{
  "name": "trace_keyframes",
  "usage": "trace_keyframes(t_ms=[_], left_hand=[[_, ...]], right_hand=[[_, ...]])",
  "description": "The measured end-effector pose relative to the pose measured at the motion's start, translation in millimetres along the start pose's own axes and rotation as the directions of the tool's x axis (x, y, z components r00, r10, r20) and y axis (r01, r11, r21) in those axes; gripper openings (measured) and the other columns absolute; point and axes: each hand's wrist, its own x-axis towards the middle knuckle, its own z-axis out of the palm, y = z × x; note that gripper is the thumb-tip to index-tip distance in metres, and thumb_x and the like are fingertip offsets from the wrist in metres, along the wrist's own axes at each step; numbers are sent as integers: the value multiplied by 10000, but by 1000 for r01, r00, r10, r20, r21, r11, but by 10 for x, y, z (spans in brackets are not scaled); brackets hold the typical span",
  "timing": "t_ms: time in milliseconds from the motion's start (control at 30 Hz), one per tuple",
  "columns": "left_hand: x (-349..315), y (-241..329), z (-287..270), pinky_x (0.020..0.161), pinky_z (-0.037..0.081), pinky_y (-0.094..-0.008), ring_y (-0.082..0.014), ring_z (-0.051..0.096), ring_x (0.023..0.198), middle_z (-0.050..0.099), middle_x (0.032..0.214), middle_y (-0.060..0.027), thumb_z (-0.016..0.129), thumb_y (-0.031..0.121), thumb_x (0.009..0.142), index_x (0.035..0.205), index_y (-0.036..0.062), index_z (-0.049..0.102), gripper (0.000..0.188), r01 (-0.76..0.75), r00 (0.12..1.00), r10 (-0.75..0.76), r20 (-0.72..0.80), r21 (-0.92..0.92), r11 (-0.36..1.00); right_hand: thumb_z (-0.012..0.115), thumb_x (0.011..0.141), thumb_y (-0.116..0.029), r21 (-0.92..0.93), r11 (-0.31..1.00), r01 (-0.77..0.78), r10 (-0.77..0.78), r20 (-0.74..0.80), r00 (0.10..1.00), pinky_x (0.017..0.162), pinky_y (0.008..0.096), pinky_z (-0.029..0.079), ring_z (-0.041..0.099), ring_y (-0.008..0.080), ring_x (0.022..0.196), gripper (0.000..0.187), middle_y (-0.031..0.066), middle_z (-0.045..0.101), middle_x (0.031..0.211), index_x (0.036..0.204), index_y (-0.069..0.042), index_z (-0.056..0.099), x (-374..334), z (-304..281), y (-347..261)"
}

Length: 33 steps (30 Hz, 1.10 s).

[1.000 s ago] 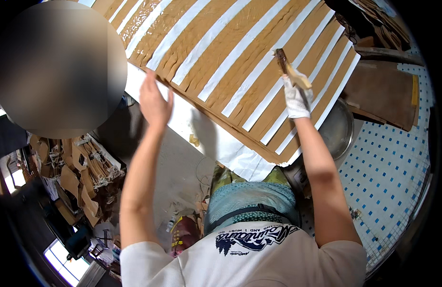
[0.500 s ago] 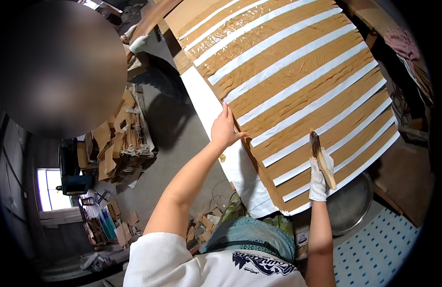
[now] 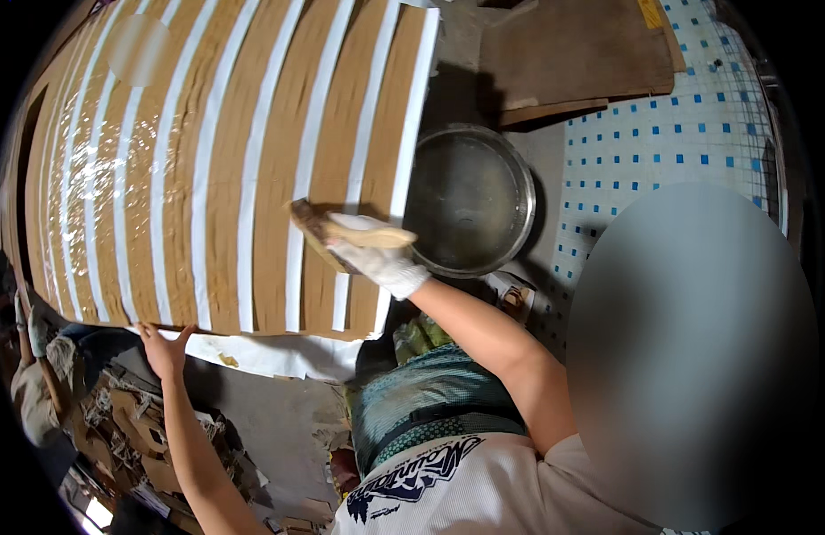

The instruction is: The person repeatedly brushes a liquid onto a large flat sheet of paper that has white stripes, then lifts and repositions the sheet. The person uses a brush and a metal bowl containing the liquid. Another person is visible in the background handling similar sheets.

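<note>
My right hand (image 3: pixel 377 260), in a white work glove, is closed around a wooden-handled brush (image 3: pixel 381 237). The brush's dark bristle end points left, over or against the brown sheets (image 3: pixel 274 178); whether it touches cannot be made out. These sheets overlap in a row, with white strips showing between the brown bands. Toward the left their surface is glossy and looks wet. My bare left hand (image 3: pixel 165 350) rests at the near edge of the sheets, thumb spread from the fingers. Below that edge hangs a white sheet (image 3: pixel 274 357).
A round metal basin (image 3: pixel 470 201) stands right of the sheets, with cloudy liquid in it. Beyond it lie brown boards (image 3: pixel 577 58). White material with blue squares (image 3: pixel 649 111) stretches along the right. Flattened cardboard (image 3: pixel 136 423) is piled at lower left, near another person (image 3: pixel 42 388).
The view has swung right and turned, so the sheets now appear further left. Relative to the strips, the brush has shifted slightly toward the basin-side edge. My left hand stays on the near edge.
</note>
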Motion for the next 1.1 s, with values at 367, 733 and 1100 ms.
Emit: trace_keyframes(t_ms=[367,733,1100], left_hand=[[35,-206,59,1092,447,-412,-372,364,1451,243,1619,-255,799,583,764,1504,-91,342,1100,6,997,-19,72,170,985],[56,-196,40,1119,407,-410,-384,357,1450,272,1598,-283,770,586,790,1465,-127,385,1055,-28,993,6,115,192,981],[164,-314,144,1130,401,-412,-363,328,1471,230,1616,-273,722,677,787,1493,-125,331,1138,-21,986,-16,163,219,976]], right_hand=[[670,957,-296,-52,891,-450,392,-410,823,1040,324,452,623,251,1196,512,138,662,1295,1372,-12,574,-688,-1646,1434],[821,835,-194,367,669,-646,738,-426,523,884,301,536,664,176,1039,510,87,696,1195,1282,-27,640,-752,-1846,1801],[673,918,-201,820,129,-558,959,40,280,896,477,584,686,292,1009,294,118,699,1113,1161,-38,640,-1496,-2626,1842]])
